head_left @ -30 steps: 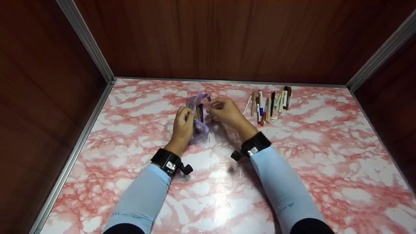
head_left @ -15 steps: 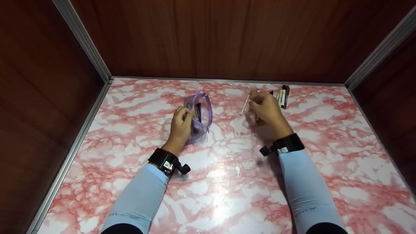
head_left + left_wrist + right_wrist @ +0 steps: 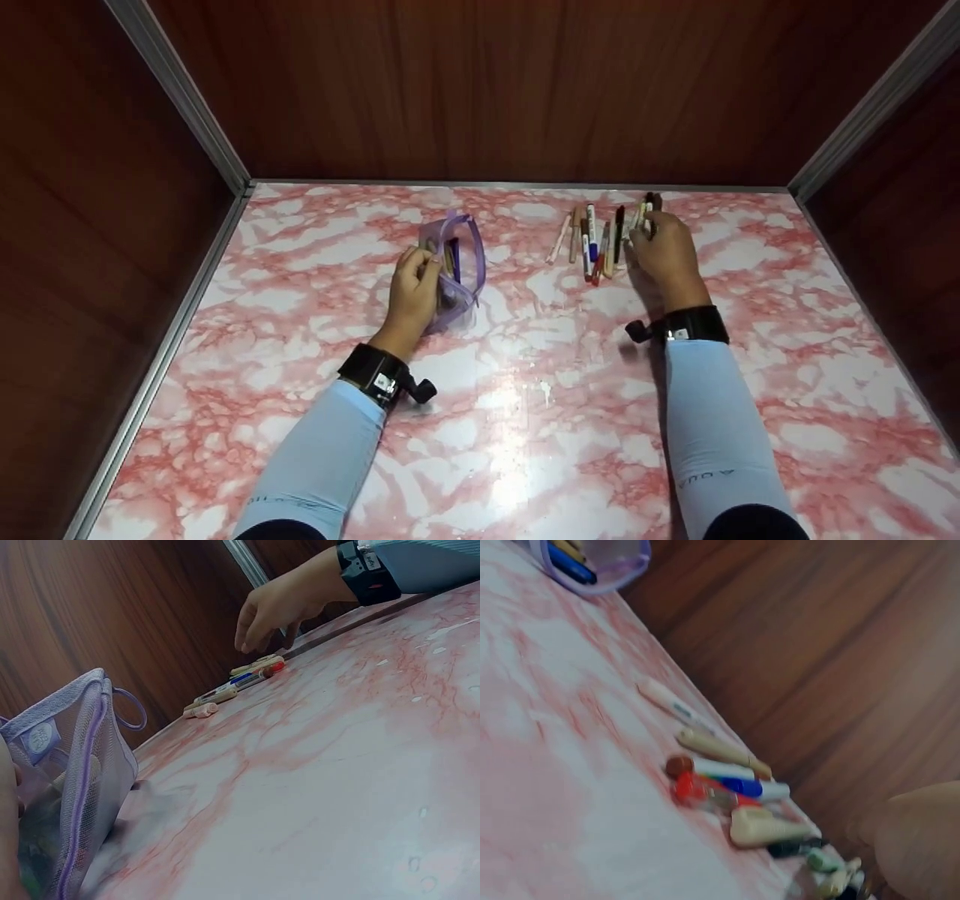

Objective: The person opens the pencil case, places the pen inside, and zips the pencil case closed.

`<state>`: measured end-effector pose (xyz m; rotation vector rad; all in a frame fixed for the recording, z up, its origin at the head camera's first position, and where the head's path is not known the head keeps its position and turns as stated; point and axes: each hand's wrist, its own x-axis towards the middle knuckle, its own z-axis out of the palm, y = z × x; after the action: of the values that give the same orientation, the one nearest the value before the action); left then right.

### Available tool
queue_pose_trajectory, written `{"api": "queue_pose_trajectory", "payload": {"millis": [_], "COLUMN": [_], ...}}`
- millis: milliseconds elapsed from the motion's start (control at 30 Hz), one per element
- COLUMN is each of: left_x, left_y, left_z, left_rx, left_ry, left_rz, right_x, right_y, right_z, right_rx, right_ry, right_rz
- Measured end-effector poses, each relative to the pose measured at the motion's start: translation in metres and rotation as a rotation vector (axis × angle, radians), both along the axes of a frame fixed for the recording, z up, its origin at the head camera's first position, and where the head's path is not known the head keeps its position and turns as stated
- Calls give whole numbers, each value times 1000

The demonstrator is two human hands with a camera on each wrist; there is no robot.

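My left hand [image 3: 415, 289] grips the near-left edge of a purple mesh zip pouch [image 3: 478, 259], whose mouth gapes toward the right. Inside the pouch lie a few pens [image 3: 455, 259], a dark blue one among them. My right hand [image 3: 667, 251] reaches over the right end of a loose row of pens and markers, its bent fingers just above the light green and black pens [image 3: 647, 206]. In the left wrist view these fingertips [image 3: 244, 645] point down, and no pen shows between them. The right wrist view catches only a blurred part of that hand.
The row holds a pinkish-white pen [image 3: 559, 240], a tan pen [image 3: 574, 236], a blue-capped marker [image 3: 592, 232], a black pen [image 3: 619, 232] and several others. Dark wood panels [image 3: 510, 90] with metal edging bound the red-and-white marbled table [image 3: 480, 450] at the back and sides.
My right hand has moved from beside the pouch mouth, across the pens, to the right end of the row. The left hand keeps its grip; the pouch mouth is now in full view.
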<state>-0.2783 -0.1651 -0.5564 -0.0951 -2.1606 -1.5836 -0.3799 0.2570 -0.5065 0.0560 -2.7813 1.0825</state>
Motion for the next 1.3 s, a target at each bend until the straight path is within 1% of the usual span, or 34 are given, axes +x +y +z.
{"api": "queue_pose_trajectory", "payload": {"millis": [200,333,433,500,667,733,833,900,1033,1133,1200,1300], "left_x": [0,0,0,0,0,0,-1,0,1,0,0,0], "left_y": [0,0,0,0,0,1,1,1,1,1,1,1], "left_z": [0,-1,-1,-1,-1,-1,-1,0,0,1,1,1], "left_rx": [5,10,13,13,1,-5,-10,-11,-8,-2,3,7], "left_ry": [0,-14,-23,-26,-21,-11,7,4,-10,-14,-15,-16], "left_rz": [4,2,-2,-5,-11,-13,-13,-11,-8,-7,-8,-11], "right_x": [-4,-4,-3,-1,2,3,4,4,7,10,12,15], "right_y": [9,11,10,10,9,9,10,10,8,7,7,8], "right_z": [-9,-10,-11,-11,-13,-13,-12,-9,-1,4,6,6], "right_rx": [64,111,126,123,88,86,84,87,88,95,100,74], "right_ry": [-98,-137,-153,-134,-11,21,25,2,-98,-162,-171,-168], "right_rz": [51,51,44,43,36,29,9,-11,-68,-89,-90,-78]}}
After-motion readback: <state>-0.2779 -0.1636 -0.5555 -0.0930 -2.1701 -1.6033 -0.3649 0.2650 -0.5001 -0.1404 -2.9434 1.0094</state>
